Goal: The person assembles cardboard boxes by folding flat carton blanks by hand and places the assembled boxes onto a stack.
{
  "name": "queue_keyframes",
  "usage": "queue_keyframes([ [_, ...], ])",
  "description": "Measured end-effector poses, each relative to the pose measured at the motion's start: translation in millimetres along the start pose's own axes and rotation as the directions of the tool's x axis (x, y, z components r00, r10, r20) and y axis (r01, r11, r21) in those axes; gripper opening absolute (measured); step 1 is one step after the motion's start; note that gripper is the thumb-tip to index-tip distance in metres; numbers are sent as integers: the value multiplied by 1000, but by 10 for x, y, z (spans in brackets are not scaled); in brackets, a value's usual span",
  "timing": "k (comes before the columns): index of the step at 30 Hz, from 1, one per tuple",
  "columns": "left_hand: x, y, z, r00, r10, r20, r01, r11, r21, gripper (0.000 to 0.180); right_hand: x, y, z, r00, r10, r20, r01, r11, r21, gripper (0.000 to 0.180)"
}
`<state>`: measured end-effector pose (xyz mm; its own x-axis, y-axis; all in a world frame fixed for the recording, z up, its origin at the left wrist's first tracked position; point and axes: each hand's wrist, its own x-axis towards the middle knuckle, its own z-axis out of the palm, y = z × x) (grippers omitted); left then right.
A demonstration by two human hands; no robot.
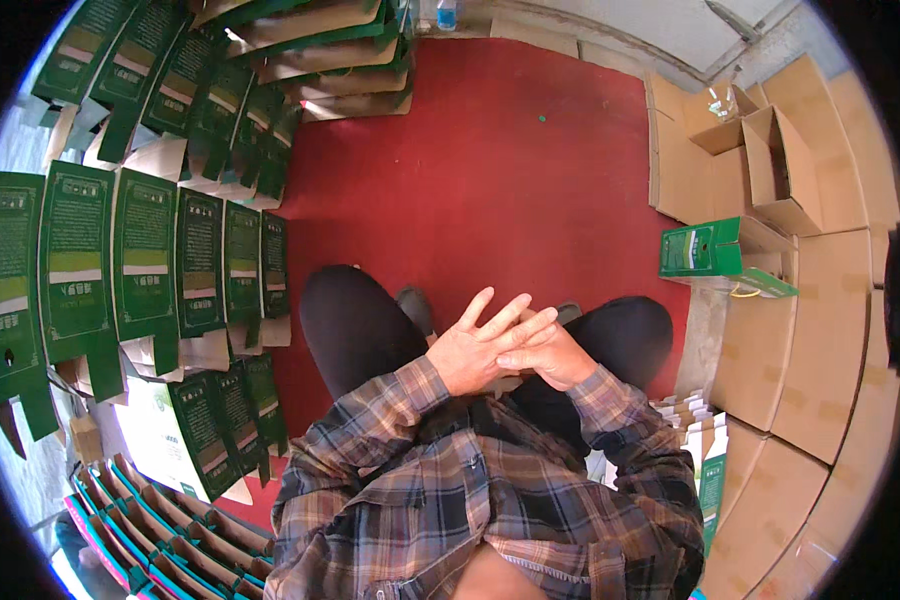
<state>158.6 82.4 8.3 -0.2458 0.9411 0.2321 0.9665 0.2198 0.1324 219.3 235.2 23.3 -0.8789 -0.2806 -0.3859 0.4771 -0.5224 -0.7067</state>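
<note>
the left hand [475,350] lies over the right hand [550,358] above the knees, near the middle. the left fingers [505,318] are spread flat and point to two o'clock, holding nothing. i cannot tell if the right hand holds anything. at three o'clock a green box [705,250] lies on its side by open brown boxes [780,170]. flat green boxes [145,260] lie at nine o'clock on the red floor [490,170].
</note>
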Motion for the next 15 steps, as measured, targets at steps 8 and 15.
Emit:
queue_keyframes([
  [8,11,-39,31,1000,5,-5,-5,1000,14,71,9,18,-25,1000,-17,-18,17,1000,-18,45],
  [15,41,5,12,999,36,2,-36,998,57,72,-10,10,-88,998,5,65,-5,1000,-6,46],
])
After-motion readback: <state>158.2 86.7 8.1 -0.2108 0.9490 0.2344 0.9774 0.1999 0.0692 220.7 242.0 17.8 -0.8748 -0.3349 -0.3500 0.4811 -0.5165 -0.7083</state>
